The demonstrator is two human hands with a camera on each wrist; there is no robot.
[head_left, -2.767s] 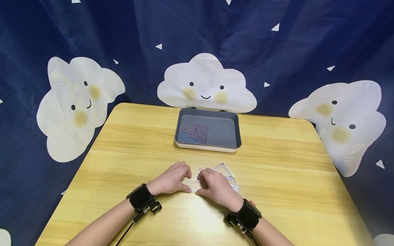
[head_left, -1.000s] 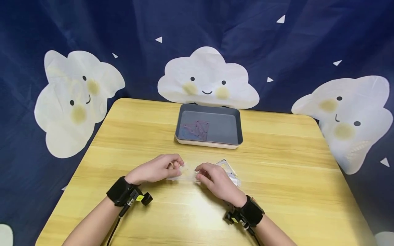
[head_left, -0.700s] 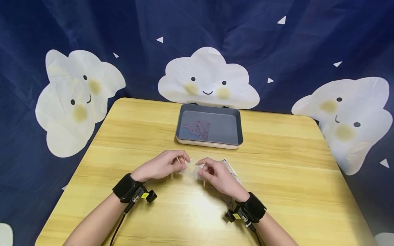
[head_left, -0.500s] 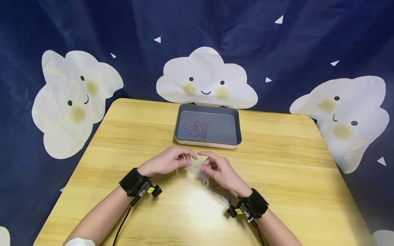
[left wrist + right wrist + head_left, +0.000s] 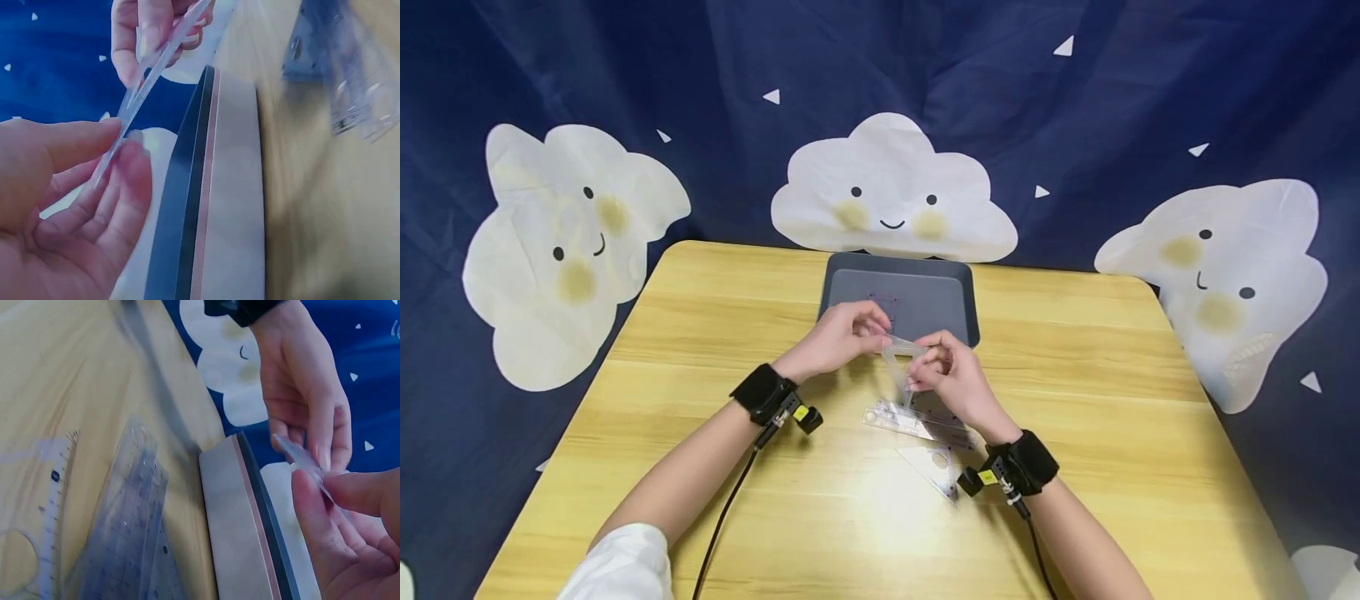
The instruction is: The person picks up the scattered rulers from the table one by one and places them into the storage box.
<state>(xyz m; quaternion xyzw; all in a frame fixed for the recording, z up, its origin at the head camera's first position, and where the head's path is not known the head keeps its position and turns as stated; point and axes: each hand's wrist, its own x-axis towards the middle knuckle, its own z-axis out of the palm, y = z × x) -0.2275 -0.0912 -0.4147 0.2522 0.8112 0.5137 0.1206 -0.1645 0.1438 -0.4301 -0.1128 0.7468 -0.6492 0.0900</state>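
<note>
A clear plastic set square (image 5: 901, 348) is raised between the hands, over the near edge of the tray. At its left corner, the left hand (image 5: 842, 337) pinches it between thumb and fingers. The right hand (image 5: 955, 379) pinches its right side. Seen nearly edge-on in the left wrist view, the set square (image 5: 140, 94) runs as a thin slanting strip from one hand to the other. Below the hands, a clear ruler (image 5: 910, 423) lies on the table, overlapping other clear pieces. Nearer the person is another clear set square (image 5: 942, 482), with a hole in it.
A dark grey tray (image 5: 973, 312) with a pale outside stands at the back of the wooden table (image 5: 1075, 375). Purplish-marked clear pieces (image 5: 883, 298) lie in its left part, partly hidden by the left hand. A blue cloud-patterned curtain (image 5: 730, 108) hangs behind the table.
Both hands have moved forward from the table to the tray's front edge, lifting the set square between them. The ruler and other set square on the table are now more visible.
</note>
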